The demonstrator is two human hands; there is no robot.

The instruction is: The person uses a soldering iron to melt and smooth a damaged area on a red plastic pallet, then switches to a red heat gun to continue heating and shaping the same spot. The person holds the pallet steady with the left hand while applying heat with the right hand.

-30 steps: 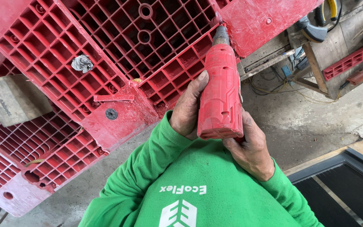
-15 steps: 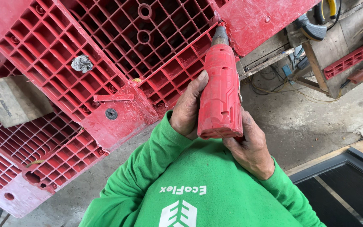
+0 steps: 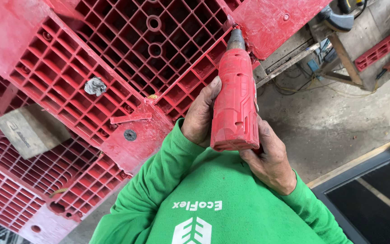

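Note:
A red power drill (image 3: 235, 97) points away from me, its dark nose against the edge of a red plastic pallet (image 3: 113, 68) with a grid of ribs. My left hand (image 3: 199, 115) wraps the drill's left side, thumb along the body. My right hand (image 3: 269, 156) grips the drill from below and behind on the right. Both arms wear green sleeves. A black screw head (image 3: 130, 135) sits in a flat red block of the pallet, left of my hands.
A grey wooden block (image 3: 30, 131) rests on the pallet at left, and a crumpled grey scrap (image 3: 95, 86) lies in the grid. A metal-legged bench (image 3: 339, 58) with cables stands on the concrete floor (image 3: 339, 126). A dark framed panel (image 3: 375, 199) lies at lower right.

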